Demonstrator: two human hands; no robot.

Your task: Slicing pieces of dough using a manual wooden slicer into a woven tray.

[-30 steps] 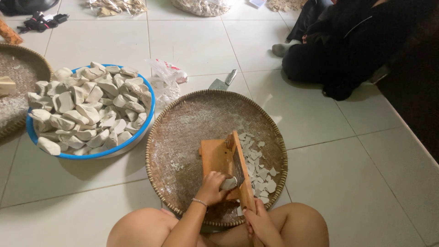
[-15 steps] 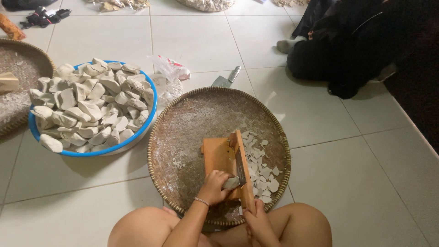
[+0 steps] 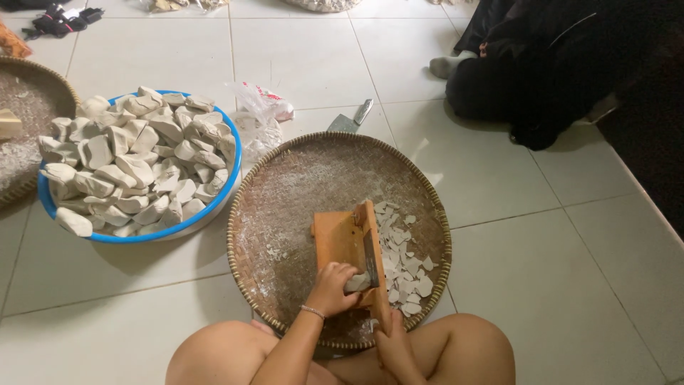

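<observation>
A wooden slicer board [image 3: 343, 239] with a blade along its right edge lies tilted inside a round woven tray [image 3: 285, 185] on the tiled floor. My left hand [image 3: 330, 286] presses a pale grey lump [image 3: 358, 282] against the board near the blade. My right hand [image 3: 391, 341] grips the near end of the board at the tray's front rim. Several thin white slices [image 3: 402, 260] lie heaped on the tray to the right of the board.
A blue-rimmed basin [image 3: 214, 207] piled with pale lumps stands at the left. A cleaver [image 3: 350, 118] and a plastic bag [image 3: 260, 117] lie beyond the tray. Another woven tray [image 3: 43, 93] is far left. A person in black [image 3: 548, 64] sits at the upper right.
My left hand has slid the lump slightly along the board near the blade. The view has shifted a little; the hands keep their holds.
</observation>
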